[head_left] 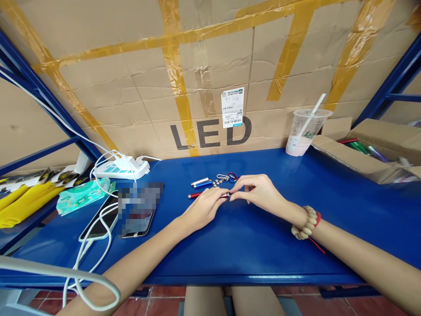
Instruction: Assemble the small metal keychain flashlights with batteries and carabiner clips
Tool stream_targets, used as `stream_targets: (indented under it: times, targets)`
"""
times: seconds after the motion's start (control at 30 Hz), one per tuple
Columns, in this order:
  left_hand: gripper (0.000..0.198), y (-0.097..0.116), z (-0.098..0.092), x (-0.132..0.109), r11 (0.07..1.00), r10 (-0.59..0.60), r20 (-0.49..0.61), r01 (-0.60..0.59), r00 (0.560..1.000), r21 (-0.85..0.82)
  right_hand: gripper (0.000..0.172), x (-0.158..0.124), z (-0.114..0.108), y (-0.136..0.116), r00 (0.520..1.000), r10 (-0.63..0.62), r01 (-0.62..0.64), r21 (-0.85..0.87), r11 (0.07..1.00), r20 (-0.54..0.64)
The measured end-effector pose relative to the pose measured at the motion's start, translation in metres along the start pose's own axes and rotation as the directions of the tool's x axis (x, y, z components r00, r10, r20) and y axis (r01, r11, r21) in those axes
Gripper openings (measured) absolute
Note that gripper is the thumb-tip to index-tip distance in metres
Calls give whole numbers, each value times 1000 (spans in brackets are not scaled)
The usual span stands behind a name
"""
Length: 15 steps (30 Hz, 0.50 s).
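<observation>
My left hand [204, 205] is closed around a slim red metal tube [193, 195], like a small pen torch, lying low over the blue table. One end sticks out to the left of the fingers. At its right end, my right hand [258, 189] pinches with thumb and forefinger at the tip; whether a small part sits between them is hidden. Just behind lie a silver tube [200, 181] and a blue tube [202, 184], side by side. Several small button cells [215, 182] are next to them. A silver clip [222, 177] and a blue clip [233, 177] rest close to my right fingertips.
A plastic cup [301, 136] with a straw stands at the back right, beside an open carton [355, 160] of coloured tubes. On the left are two phones [101, 221], white cables, a power strip [123, 167] and a green packet [82, 195]. A large cardboard box [138, 87] walls the back.
</observation>
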<state>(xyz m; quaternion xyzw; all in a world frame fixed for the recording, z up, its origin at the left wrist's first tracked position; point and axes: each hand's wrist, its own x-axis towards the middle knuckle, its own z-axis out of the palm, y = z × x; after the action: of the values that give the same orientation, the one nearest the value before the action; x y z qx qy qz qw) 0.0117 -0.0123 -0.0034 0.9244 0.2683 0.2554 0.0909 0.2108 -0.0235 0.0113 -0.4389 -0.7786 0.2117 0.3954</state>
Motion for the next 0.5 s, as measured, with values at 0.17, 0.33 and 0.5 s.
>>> stream_targets:
  times: [0.17,0.33,0.5]
  targets:
    - [24,-1,-1,0,998,30,-3,-30,1000,49,29,0,1,1,999,32,-33,-40,999,-13]
    - [25,-2,-3,1,996,57,0,-57,998,73,29,0,0,-1,998,57,-59,-93,994,-26]
    - [27,-1,-5,1,992,51,-4,-50,999,118,29,1,0,-2,998,54,-57,-115,992,-27]
